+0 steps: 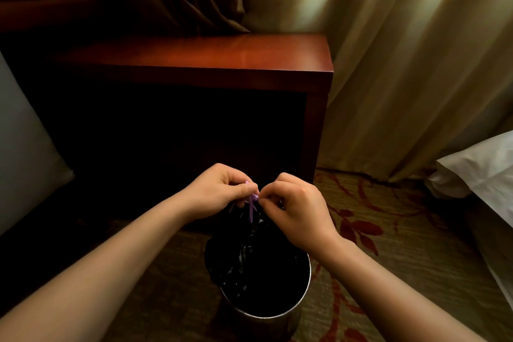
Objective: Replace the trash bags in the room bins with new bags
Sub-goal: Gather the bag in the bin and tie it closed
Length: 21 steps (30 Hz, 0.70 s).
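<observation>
Left hand (219, 191) and right hand (294, 208) both pinching purple drawstring (252, 207) between them; gathered black bag (244, 253) hangs below, in metal bin (302, 296).

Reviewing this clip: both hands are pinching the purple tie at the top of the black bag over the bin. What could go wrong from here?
1. The left hand and right hand grip the thin purple drawstring only by the fingertips; it may slip or snap.
2. The black bag is only partly lifted out of the metal bin; its thin film might snag on the rim and tear.
3. Lighting is dim, so a loose knot may go unnoticed.
</observation>
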Each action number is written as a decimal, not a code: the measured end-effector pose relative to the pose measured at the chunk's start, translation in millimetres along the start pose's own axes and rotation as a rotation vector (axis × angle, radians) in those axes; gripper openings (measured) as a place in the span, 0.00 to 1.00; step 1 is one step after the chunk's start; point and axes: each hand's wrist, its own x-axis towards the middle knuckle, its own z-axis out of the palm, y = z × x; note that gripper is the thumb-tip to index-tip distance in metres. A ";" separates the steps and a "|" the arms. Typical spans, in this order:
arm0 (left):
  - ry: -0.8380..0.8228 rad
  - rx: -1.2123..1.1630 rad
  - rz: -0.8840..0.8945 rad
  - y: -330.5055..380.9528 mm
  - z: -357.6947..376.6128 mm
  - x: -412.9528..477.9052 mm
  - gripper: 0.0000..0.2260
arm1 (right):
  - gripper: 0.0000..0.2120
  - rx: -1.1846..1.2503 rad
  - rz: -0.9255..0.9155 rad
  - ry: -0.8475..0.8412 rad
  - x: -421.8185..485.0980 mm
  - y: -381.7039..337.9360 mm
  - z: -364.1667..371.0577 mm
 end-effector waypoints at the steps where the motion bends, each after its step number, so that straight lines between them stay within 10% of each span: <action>1: -0.025 -0.002 -0.012 2.2 0.0 0.7 0.10 | 0.01 -0.001 0.002 0.012 0.2 -0.5 0.1; 14: -0.004 -0.107 -0.030 -0.3 -8.5 -0.9 0.05 | 0.03 -0.054 -0.062 0.015 -11.2 -5.5 -0.8; 21: 0.366 0.941 0.845 -16.6 0.7 -3.8 0.06 | 0.13 -0.067 0.151 -0.156 19.5 3.0 5.5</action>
